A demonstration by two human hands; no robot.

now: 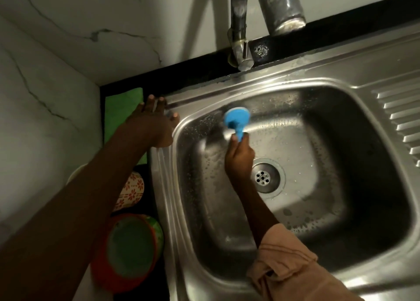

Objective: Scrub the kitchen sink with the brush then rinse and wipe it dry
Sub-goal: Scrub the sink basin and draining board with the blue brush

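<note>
Tap [238,28] overhangs sink [341,78]; green cloth [122,109], bowls [129,250] left.

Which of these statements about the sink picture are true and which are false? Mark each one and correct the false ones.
1. The right hand grips the blue brush. True.
2. The brush head is on the drain. False: it is at the basin's far left wall, apart from the drain.
3. The left hand rests on the sink rim at its far left corner. True.
4. Water runs from the tap. False: no stream shows.
5. A green cloth lies left of the sink. True.
</note>
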